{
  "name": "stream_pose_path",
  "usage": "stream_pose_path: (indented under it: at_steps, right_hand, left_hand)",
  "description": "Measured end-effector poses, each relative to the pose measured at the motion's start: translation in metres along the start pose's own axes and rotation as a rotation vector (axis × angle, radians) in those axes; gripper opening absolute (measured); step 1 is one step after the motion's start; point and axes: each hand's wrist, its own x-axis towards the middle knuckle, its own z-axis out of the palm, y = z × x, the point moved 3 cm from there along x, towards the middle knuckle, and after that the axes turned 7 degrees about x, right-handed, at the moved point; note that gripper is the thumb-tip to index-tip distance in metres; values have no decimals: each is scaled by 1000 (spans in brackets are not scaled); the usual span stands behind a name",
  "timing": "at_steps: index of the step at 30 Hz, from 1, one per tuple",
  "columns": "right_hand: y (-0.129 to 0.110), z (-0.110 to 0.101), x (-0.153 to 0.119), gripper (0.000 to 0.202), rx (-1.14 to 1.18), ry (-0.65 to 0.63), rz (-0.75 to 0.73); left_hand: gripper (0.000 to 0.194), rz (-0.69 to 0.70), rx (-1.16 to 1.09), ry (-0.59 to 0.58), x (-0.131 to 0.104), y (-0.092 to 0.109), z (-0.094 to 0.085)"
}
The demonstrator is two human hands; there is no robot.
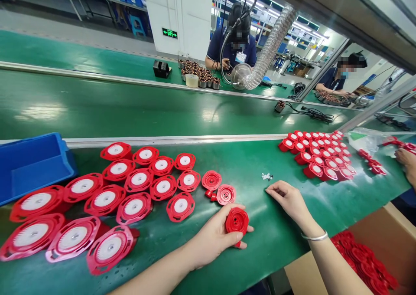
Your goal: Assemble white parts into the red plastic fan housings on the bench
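My left hand (212,232) is wrapped around a round red plastic cover (237,220), its ringed inner side facing up and a short spout pointing down. My right hand (289,200) is over the bench with thumb and fingertips pinched together; whatever is between them is too small to make out. Just beyond those fingertips lies a little pile of small white pieces (267,176). Two similar red covers, one farther back (211,180) and one nearer (226,194), rest beyond my left hand. Several red housings with white finned wheels (135,207) stand in rows to the left.
A blue bin (35,165) sits at the far left. More red-and-white housings (315,170) are grouped at the right, near another person's hand (407,162). Below the bench edge, a cardboard box (386,230) holds red parts. Two co-workers sit across the green conveyor (130,108).
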Motion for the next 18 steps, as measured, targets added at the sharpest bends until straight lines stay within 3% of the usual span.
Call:
stream_pose_path:
  at_steps: [5,10,14,18]
  right_hand:
    - [-49,8,-18,23,87,-12,-129]
    - [-103,41,-46,10,155,-63,-371]
    - [-108,57,-55,15,101,-19,-462]
    - [-107,58,-60,25,35,-30,-532]
  left_hand:
    - [54,44,5,22,3,-3,0]
    - [45,89,-7,38,4,-6,3]
    - [36,134,53,26,3,-5,3]
    - [39,142,158,77,2,-4,1]
